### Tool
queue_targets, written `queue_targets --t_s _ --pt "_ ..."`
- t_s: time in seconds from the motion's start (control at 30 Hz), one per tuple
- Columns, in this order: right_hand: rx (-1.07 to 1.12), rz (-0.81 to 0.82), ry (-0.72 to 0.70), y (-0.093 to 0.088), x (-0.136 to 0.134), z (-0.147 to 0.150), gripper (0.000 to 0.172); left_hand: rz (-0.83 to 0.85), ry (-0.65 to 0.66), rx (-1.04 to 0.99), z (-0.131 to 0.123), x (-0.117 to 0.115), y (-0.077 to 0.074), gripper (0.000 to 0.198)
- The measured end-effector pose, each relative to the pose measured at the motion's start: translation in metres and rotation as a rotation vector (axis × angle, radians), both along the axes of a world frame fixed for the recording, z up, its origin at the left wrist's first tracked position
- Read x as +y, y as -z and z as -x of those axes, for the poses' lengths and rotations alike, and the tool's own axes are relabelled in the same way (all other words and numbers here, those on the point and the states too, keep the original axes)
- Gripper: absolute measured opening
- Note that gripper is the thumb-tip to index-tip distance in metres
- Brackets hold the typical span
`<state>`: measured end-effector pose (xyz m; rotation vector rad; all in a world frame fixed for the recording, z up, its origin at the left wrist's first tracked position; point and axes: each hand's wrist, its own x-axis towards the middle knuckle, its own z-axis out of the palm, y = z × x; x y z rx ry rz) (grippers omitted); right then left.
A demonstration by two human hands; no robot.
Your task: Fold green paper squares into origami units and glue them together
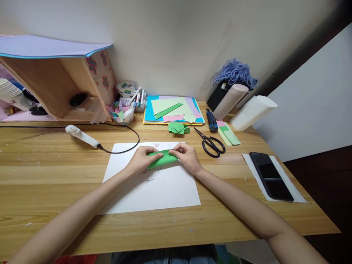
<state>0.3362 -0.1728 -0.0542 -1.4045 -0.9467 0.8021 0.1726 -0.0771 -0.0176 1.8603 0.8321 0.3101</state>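
A strip of green paper [162,160] is held between both hands above a white sheet [170,190] with small coloured marks. My left hand [144,157] pinches its left end, thumb on top. At the right end, my right hand [187,156] grips it between thumb and fingers. Behind the hands lies a folded green paper piece [178,128]. Black-handled scissors [211,145] rest to the right, with their tips toward that piece.
Coloured papers [150,110] are stacked near the wall. A glue gun [82,135] with a black cable lies left. A cutter [211,121], paper strips [229,135], a white roll [253,112] and a phone [271,176] are on the right. Markers [140,97] stand behind.
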Motion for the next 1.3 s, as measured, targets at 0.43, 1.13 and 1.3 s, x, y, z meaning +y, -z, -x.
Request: queue_targets --t_s 0.43,1.13,1.3 --pt "0.029 0.013 -0.036 -0.003 0.001 0.000 0.027 -0.117 0.036 -0.011 -0.001 -0.002 0.006 0.035" --pt "0.271 0.241 -0.372 -0.012 -0.003 0.018 0.027 -0.382 -0.117 -0.125 0.001 -0.025 0.004 0.025" --pt "0.246 0.281 -0.337 -0.014 -0.002 0.018 0.034 -0.381 -0.142 -0.144 0.000 -0.024 0.007 0.023"
